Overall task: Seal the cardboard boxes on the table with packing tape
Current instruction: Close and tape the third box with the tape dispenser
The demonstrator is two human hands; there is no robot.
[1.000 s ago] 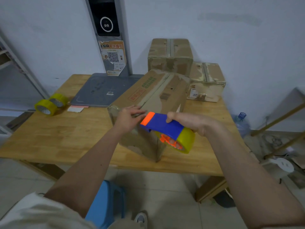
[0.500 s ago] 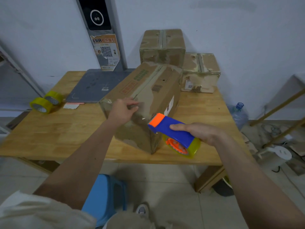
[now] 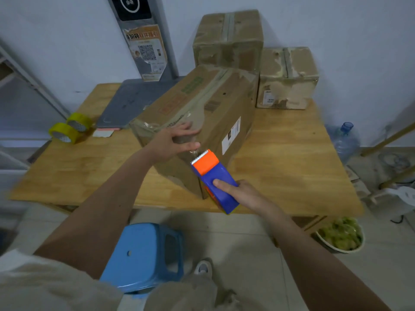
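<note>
Gripping tape dispenser (image 3: 214, 179), left hand (image 3: 171, 142) flat on box (image 3: 197, 122)

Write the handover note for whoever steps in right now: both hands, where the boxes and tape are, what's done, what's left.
Left hand: flat, fingers pressing the near end of the large box.
Right hand: grips the tape dispenser, its toothed edge at the box's near end face; tape runs from it to the box.
Two smaller boxes at the table's far edge look taped.
Spare tape rolls at far left.
Done: top seam taped.
Left: cut the tape, press the end down.
</note>
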